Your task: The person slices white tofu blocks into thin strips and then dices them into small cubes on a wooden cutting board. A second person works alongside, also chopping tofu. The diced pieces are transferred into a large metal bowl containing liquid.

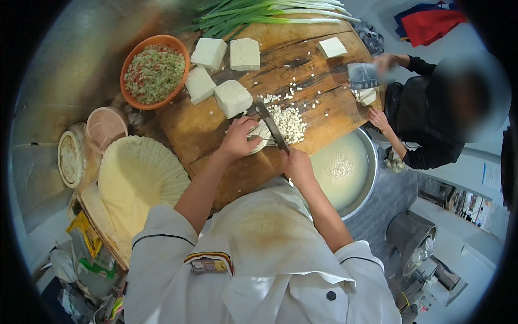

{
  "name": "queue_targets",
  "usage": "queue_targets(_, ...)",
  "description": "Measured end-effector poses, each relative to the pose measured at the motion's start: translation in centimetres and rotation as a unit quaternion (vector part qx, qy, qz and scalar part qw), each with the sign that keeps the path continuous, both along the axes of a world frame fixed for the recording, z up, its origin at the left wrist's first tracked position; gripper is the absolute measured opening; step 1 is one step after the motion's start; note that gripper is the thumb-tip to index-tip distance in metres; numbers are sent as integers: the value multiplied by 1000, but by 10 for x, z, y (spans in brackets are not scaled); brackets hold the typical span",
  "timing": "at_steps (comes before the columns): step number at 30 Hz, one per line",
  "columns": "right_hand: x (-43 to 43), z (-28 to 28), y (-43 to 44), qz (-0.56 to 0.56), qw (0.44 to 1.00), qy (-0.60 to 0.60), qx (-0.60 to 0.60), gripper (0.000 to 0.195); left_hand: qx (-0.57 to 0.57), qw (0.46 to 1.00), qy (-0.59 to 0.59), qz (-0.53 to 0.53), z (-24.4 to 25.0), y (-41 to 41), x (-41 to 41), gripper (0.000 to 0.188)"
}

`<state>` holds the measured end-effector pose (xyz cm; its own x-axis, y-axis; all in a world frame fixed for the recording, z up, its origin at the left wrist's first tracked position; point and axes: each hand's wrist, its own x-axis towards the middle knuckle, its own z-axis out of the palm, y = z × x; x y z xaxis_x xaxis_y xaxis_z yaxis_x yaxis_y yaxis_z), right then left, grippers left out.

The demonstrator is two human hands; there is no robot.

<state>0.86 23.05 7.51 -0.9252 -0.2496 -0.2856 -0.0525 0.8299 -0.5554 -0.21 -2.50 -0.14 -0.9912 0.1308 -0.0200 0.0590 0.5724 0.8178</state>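
Note:
My right hand (298, 167) grips a knife (272, 124), whose blade stands between cut strips and a heap of cubes. Under the curled fingers of my left hand (239, 138) lies a sliced block of what looks like tofu (262, 137), held against the wooden board (218, 178). Small white cubes (288, 123) are piled just right of the blade, with more scattered farther up. Beyond my left hand sit several whole white blocks, the nearest tofu block (233, 98) almost at my fingertips.
An orange bowl (125, 87) of chopped mix stands at left, near a wicker basket (106, 162). Spring onions (259, 16) lie at the far edge. At right, a co-worker (429, 105) holds a cleaver (362, 75). A metal basin (374, 170) of cloudy liquid adjoins the board.

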Motion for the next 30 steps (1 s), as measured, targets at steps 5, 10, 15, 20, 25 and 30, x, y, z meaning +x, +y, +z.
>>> queue_targets(5, 7, 28, -3, 4, 1000, 9, -27, 31, -69, 996, 36, 30, 19, 11, 18, 68)
queue_targets(10, 0, -2, -3, 21, 999, -7, 29, 28, -51, 996, 57, 47, 16, 19, 18, 65)
queue_targets(15, 5, 21, -5, 21, 1000, 16, -15, 29, -13, 997, 63, 44, 7, 11, 18, 58)
queue_targets(20, 6, -9, -4, 15, 1000, 2, 24, 28, 20, 998, 48, 18, 10, 10, 9, 51)
queue_targets(25, 10, 23, -6, 24, 1000, 1, -19, 29, 7, 995, 80, 61, 10, 0, 16, 48)
queue_targets(30, 8, -5, -7, 27, 999, -12, 18, 29, 43, 995, 70, 52, 5, 1, 15, 47)
